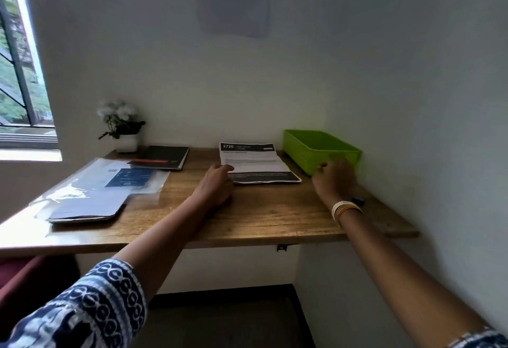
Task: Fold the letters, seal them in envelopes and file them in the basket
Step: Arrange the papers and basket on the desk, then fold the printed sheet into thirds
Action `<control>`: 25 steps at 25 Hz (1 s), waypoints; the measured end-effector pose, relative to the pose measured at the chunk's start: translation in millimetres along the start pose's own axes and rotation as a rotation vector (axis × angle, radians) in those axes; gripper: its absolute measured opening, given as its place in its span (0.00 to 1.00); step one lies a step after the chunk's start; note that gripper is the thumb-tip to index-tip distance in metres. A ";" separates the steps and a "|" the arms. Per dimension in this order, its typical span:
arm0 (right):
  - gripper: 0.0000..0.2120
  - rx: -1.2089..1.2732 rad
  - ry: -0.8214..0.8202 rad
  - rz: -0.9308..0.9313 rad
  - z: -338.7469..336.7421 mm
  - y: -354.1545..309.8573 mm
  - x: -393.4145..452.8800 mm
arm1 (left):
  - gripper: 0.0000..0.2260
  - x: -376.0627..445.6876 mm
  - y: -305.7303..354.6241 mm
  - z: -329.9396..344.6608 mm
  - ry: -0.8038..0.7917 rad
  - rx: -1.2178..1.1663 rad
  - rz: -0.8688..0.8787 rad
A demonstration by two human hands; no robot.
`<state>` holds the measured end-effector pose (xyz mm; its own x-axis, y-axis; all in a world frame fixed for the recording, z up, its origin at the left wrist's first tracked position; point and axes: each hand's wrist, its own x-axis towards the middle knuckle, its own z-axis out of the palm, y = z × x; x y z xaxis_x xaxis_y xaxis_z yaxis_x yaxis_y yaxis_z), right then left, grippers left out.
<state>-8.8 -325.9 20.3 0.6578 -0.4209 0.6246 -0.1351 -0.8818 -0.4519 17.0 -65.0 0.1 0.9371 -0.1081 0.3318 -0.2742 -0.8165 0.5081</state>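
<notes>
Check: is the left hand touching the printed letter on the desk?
Touching. In the head view the left hand's fingertips lie on the left edge of the letter.

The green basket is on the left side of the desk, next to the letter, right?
Not quite. The head view shows the green basket on the right side of the desk, in the corner by the wall. It is next to the letter.

Daylight is entering from the barred window point(19, 73) on my left, glaring off the clear plastic sleeve point(110, 182) and the brown wooden desk's point(247, 215) near-left edge. The right wall is sitting dimmer. My right hand point(334, 180) is blurring; straight edges are bowing outward.
</notes>
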 end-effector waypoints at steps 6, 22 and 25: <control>0.20 0.286 -0.608 -0.269 59.1 -96.9 -12.8 | 0.22 39.4 -36.3 -22.4 -0.172 0.164 -0.171; 0.14 0.417 -0.855 -0.301 94.8 -123.6 -5.2 | 0.15 58.1 -56.3 -19.3 -0.087 -0.022 -0.135; 0.10 0.389 -0.750 -0.350 89.2 -124.8 -9.0 | 0.17 56.6 -56.0 -21.8 -0.082 -0.076 -0.165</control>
<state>68.2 -193.1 14.3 0.9416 0.2258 0.2499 0.3324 -0.7419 -0.5823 80.7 -13.0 7.7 0.9843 -0.0252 0.1750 -0.1284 -0.7823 0.6095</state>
